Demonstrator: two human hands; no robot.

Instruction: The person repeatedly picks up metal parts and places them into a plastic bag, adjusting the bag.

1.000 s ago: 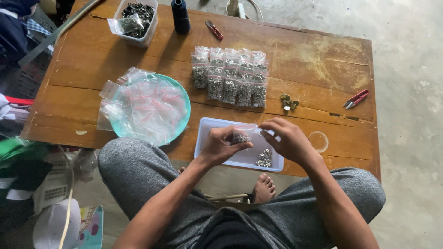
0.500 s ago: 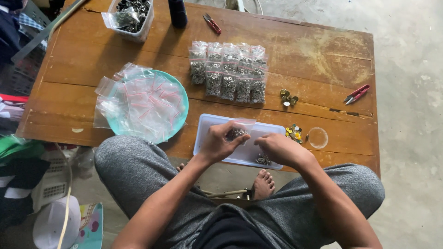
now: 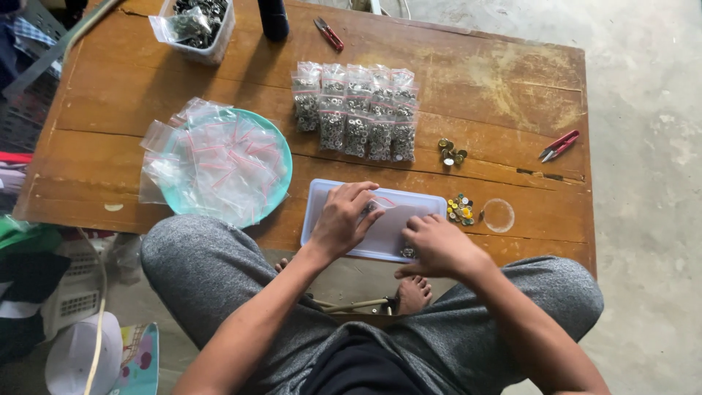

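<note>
A shallow tray point(image 3: 322, 219) is set at the table's point(image 3: 482, 80) lower centre. A plate point(image 3: 281, 157) heaped with empty small bags point(image 3: 216, 161) is placed to its left, rows of filled bags point(image 3: 355, 110) above it, loose buttons point(image 3: 461, 209) just right. A tub point(image 3: 212, 40) is found upper left, snips point(image 3: 559, 145) far right.

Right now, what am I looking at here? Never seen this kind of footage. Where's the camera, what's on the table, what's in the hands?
No machine: a seated person works with bare hands, filmed by a camera on their own head looking down. The wooden table holds a shallow pale tray, a teal plate piled with empty small zip bags, a row of filled bags of metal rings, loose small metal pieces, red thread snips and a tub of hardware. The left hand pinches a small clear bag over the tray. The right hand reaches for small metal pieces at the tray's near edge.
</note>
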